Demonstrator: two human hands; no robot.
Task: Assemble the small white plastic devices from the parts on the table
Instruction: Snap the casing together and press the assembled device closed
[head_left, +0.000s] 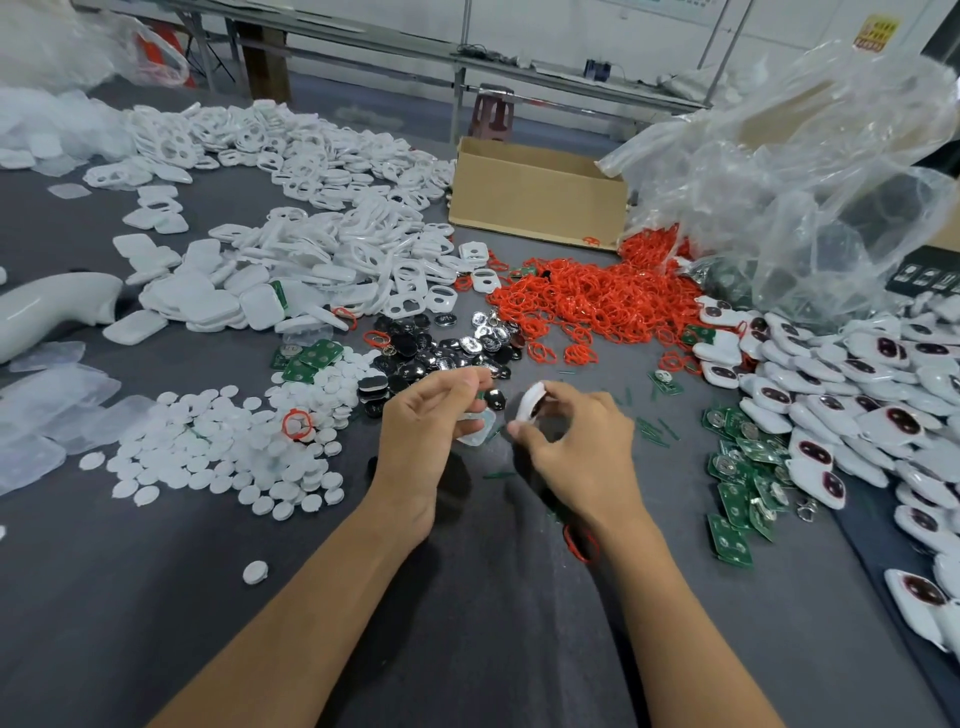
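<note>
Above the middle of the grey tabletop (467, 649), the left grip (431, 431) has its fingers curled round a small clear plastic piece (477, 431). The right grip (576, 447) pinches a white shell (530, 402), tilted on its edge, just beside that piece. White discs (223, 447) lie to the left, red rings (587, 301) farther back, and green circuit boards (737, 467) with finished white devices (857, 389) to the right.

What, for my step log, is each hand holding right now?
Left hand: fingers curled round a small translucent plastic piece.
Right hand: pinches a white plastic shell.
</note>
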